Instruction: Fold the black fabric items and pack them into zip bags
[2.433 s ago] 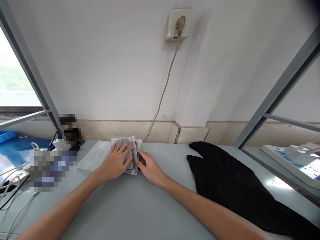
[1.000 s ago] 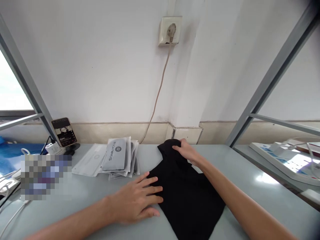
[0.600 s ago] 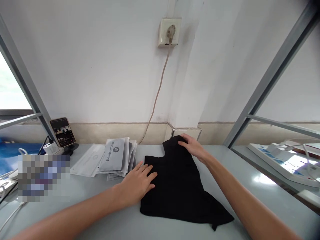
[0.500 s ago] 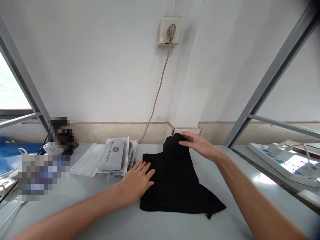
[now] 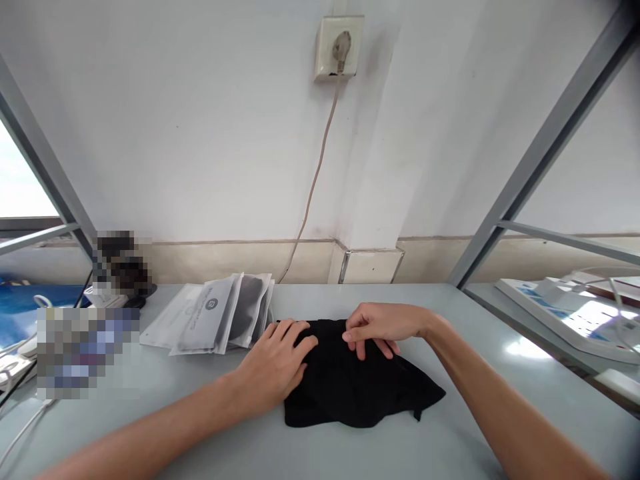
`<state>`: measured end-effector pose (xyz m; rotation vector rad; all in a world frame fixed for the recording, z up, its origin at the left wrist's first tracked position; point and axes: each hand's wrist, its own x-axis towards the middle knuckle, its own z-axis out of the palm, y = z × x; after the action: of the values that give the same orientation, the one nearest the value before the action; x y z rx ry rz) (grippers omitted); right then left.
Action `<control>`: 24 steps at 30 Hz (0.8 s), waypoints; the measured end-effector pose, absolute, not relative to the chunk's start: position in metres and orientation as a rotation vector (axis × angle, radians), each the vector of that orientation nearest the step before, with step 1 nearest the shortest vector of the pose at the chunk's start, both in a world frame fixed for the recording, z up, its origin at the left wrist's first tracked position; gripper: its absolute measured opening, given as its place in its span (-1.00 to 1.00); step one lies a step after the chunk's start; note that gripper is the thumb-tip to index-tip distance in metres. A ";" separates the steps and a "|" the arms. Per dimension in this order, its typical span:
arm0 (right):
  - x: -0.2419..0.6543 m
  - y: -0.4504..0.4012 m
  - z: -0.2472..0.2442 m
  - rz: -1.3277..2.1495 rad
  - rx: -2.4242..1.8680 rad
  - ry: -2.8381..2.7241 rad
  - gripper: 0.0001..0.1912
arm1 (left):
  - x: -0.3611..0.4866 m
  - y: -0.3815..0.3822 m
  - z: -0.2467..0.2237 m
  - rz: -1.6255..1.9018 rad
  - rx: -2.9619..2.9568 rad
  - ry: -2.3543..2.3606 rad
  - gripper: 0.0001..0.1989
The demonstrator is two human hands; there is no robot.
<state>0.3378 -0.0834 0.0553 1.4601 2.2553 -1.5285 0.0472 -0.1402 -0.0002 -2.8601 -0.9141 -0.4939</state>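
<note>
I have the cloth [image 5: 340, 390] on the desk [image 5: 240, 443], black and folded over, partly under both hands. Its bulk lies to the right of the left hand [image 5: 274, 363] and on the near side of the right fingers. Its long axis, as I read it, runs roughly left to right: blunt at the left end, tapering to a point at the right. Neither hand is clearly nearer to me; the left overlaps its left edge, while the right hand [image 5: 385, 325] is over its far part.

The left fingers are slightly spread and bent, resting on the fabric without closing round it. The right thumb and forefinger come close together at the cloth; I can't tell whether they pinch any.

Beyond the left hand, to its left, I see a leaning pile of bags [image 5: 230, 317]. The uppermost holds a grey piece [image 5: 197, 330] with a printed logo; the next shows a dark piece [image 5: 247, 308]. A pale flat bag [image 5: 166, 323] lies at the left, contents unclear.
</note>
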 end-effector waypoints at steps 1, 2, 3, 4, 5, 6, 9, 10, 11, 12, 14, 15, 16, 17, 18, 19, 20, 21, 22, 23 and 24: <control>0.335 -0.083 0.054 -1.464 1.508 2.304 -0.43 | 0.047 -0.140 -0.002 -0.517 -2.880 -0.884 -0.67; 0.334 -0.083 0.052 -1.399 1.550 2.376 -0.42 | 0.047 -0.139 -0.004 -0.541 -2.905 -0.877 -0.70; 0.334 -0.083 0.051 -1.331 1.583 2.457 -0.42 | 0.046 -0.139 -0.005 -0.563 -2.936 -0.887 -0.74; 0.335 -0.083 0.050 -1.262 1.611 2.533 -0.42 | 0.046 -0.140 -0.006 -0.578 -2.977 -0.902 -0.76; 0.337 -0.082 0.048 -1.196 1.647 2.591 -0.43 | 0.045 -0.140 -0.005 -0.588 -3.029 -0.915 -0.76; 0.339 -0.082 0.046 -1.141 1.695 2.624 -0.43 | 0.045 -0.141 -0.003 -0.596 -3.094 -0.913 -0.76; 0.345 -0.078 0.036 -1.113 1.791 2.645 -0.44 | 0.044 -0.144 0.002 -0.606 -3.249 -0.866 -0.70; 0.347 -0.076 0.033 -1.123 1.781 2.653 -0.45 | 0.043 -0.144 0.002 -0.604 -3.246 -0.871 -0.67; 0.347 -0.075 0.030 -1.127 1.762 2.668 -0.47 | 0.042 -0.144 0.002 -0.593 -3.216 -0.896 -0.64; 0.347 -0.074 0.028 -1.121 1.735 2.681 -0.48 | 0.041 -0.144 0.001 -0.568 -3.178 -0.927 -0.61; 0.343 -0.076 0.026 -1.055 1.708 2.710 -0.50 | 0.039 -0.143 -0.004 -0.493 -3.140 -0.953 -0.51; 0.340 -0.080 0.027 -0.996 1.714 2.732 -0.51 | 0.038 -0.142 -0.006 -0.462 -3.144 -0.944 -0.43; 0.336 -0.086 0.028 -0.925 1.722 2.758 -0.53 | 0.038 -0.141 -0.008 -0.444 -3.156 -0.923 -0.36; 0.332 -0.094 0.030 -0.845 1.746 2.789 -0.54 | 0.037 -0.141 -0.009 -0.437 -3.166 -0.892 -0.32; 0.327 -0.103 0.031 -0.777 1.760 2.816 -0.58 | 0.038 -0.142 -0.010 -0.437 -3.167 -0.857 -0.34; 0.323 -0.114 0.032 -0.747 1.751 2.813 -0.62 | 0.038 -0.142 -0.011 -0.443 -3.155 -0.821 -0.42; 0.320 -0.126 0.032 -0.776 1.693 2.784 -0.60 | 0.040 -0.143 -0.010 -0.446 -3.136 -0.780 -0.56; 0.317 -0.137 0.032 -0.825 1.598 2.762 -0.51 | 0.041 -0.144 -0.009 -0.445 -3.114 -0.741 -0.70; 0.316 -0.149 0.031 -0.849 1.522 2.764 -0.43 | 0.043 -0.145 -0.008 -0.443 -3.094 -0.721 -0.82; 0.316 -0.158 0.030 -0.856 1.492 2.789 -0.45 | 0.044 -0.147 -0.006 -0.445 -3.083 -0.739 -0.87; 0.316 -0.166 0.029 -0.858 1.493 2.816 -0.52 | 0.046 -0.148 -0.003 -0.459 -3.088 -0.807 -0.86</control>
<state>0.3160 -0.1659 0.0293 1.4925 2.8155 -0.8578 0.0460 -0.1480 -0.0028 -3.0881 -0.8068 -0.4586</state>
